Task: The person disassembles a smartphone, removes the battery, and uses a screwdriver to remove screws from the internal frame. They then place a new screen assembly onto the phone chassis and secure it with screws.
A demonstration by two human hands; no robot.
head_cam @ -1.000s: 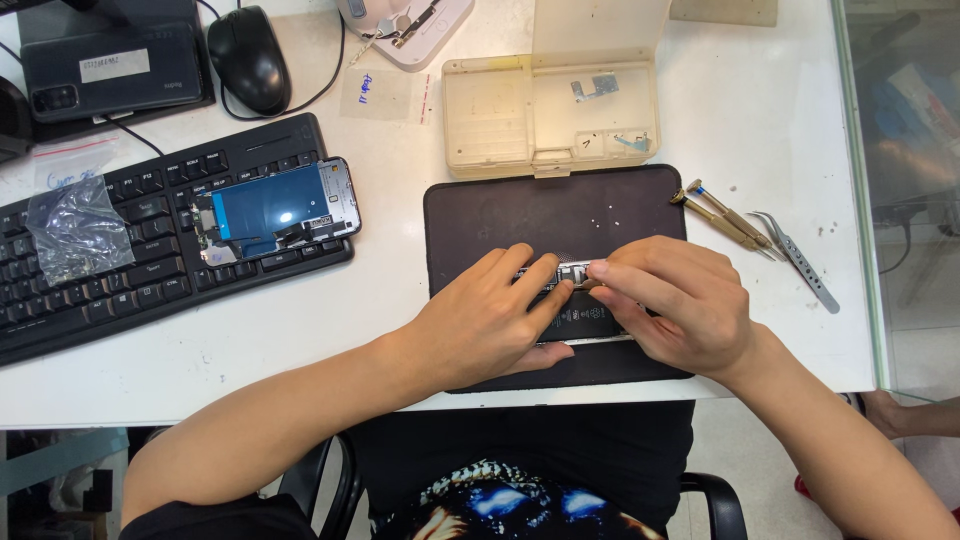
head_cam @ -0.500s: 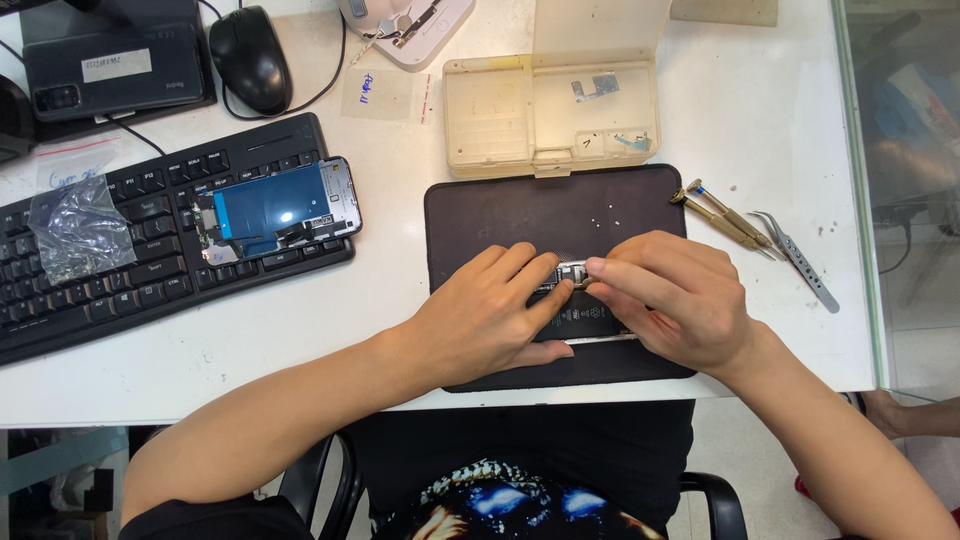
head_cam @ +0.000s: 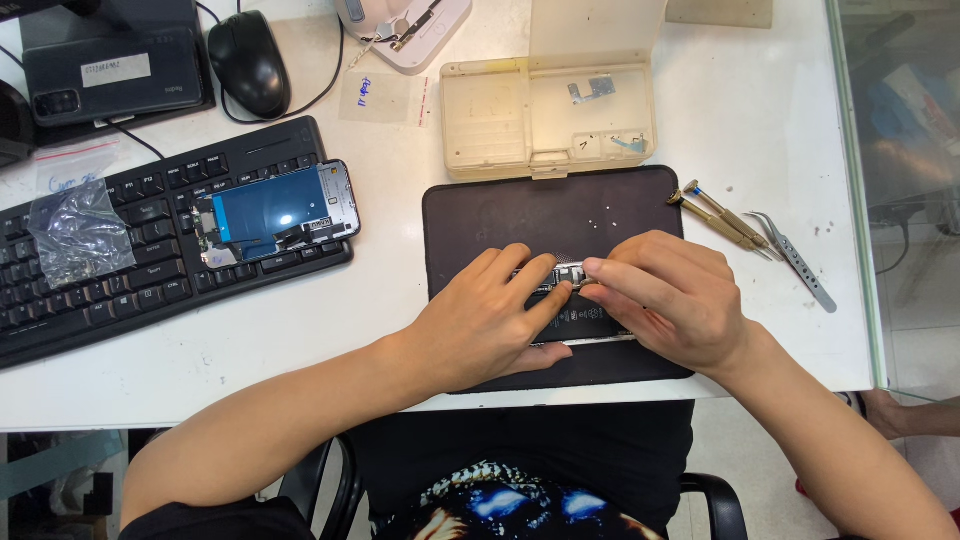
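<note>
Both hands, left hand (head_cam: 480, 320) and right hand (head_cam: 665, 300), pinch the opened phone (head_cam: 575, 325) between them, disassembly seemingly underway, screwdrivers (head_cam: 722, 222) beside the right.

Bright, even overhead light washes the white desk (head_cam: 760, 120) almost to glare, with only soft, short shadows under the left hand (head_cam: 490, 320) and right hand (head_cam: 670, 300). The dark work mat (head_cam: 480, 215) stays matte and clearly readable. Focus is sharp at centre; straight edges bow slightly toward the frame corners, and the floor past the desk's right edge looks dimmer.
</note>
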